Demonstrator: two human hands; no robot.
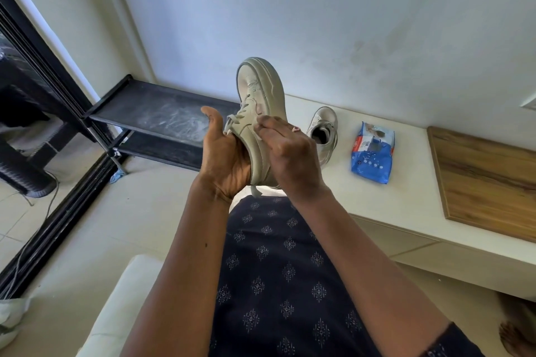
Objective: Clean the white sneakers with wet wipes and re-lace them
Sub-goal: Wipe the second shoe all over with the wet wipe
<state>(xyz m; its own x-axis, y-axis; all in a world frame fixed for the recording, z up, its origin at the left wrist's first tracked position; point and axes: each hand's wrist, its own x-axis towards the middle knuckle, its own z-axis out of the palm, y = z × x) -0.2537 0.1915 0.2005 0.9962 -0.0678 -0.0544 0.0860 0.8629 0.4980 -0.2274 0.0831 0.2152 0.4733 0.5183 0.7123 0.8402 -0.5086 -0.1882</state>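
- White wipe [259, 137]: just a scrap shows, pinched under your R fingertips [269, 124], which are bunched tight together & pressed to the side of the held sneaker [261, 87], near the lace rows.
- Your right hand [293, 159] has its back to the cam and lies over the sneaker's right side; one pink nail pokes up at the far edge.
- Your left hand [226, 159] cups the sneaker's heel end from the left w/ palm against it. The thumb [213, 122] stands straight up, clear of the shoe. The other L fingers are hidden behind the shoe, so can't tell how they lie.
- Held sneaker is up in the air between both hands, in front of your chest, toe pointing up & away toward the wall. Its laces [237, 119] are threaded, w/ one loose end hanging below the heel.
- Second sneaker [323, 127] stands on the white bench [406, 197], just behind your R hand, opening facing you.
- Blue wipes pack [372, 153] lies flat on the same bench, near that sneaker on its right, not touching.
- Wooden board [487, 180] lies further right on the bench, well apart from the pack.
- Black shelf rack [150, 113] stands left of the bench, against the wall.
- Dark patterned garment [275, 269] covers your lap below both forearms.
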